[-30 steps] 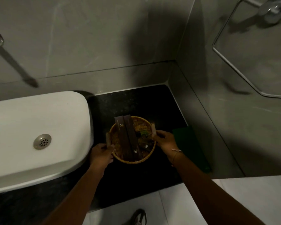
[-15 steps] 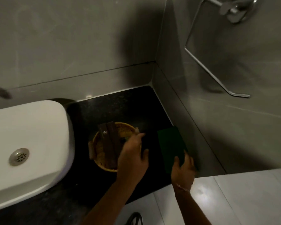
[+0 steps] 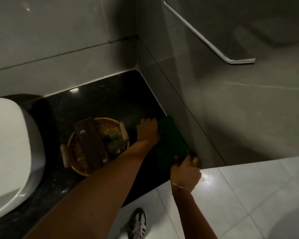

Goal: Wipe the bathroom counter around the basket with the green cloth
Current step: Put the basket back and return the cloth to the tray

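Note:
A dark green cloth (image 3: 171,140) lies folded flat on the black counter (image 3: 97,104), against the right wall. My left hand (image 3: 148,131) grips the cloth's far left edge. My right hand (image 3: 186,169) pinches its near corner at the counter's front edge. Left of the cloth sits a round woven basket (image 3: 79,152) with two pale handles, holding dark brown packets and a small green item.
A white basin (image 3: 9,147) fills the counter's left side. Grey tiled walls close the back and right. A metal towel bar (image 3: 205,38) hangs on the right wall. Pale floor tiles and my shoe (image 3: 137,223) lie below the counter edge.
Both hands have let go of the basket handles and moved right to the green cloth, now gripping its edges. The view has swung right and down.

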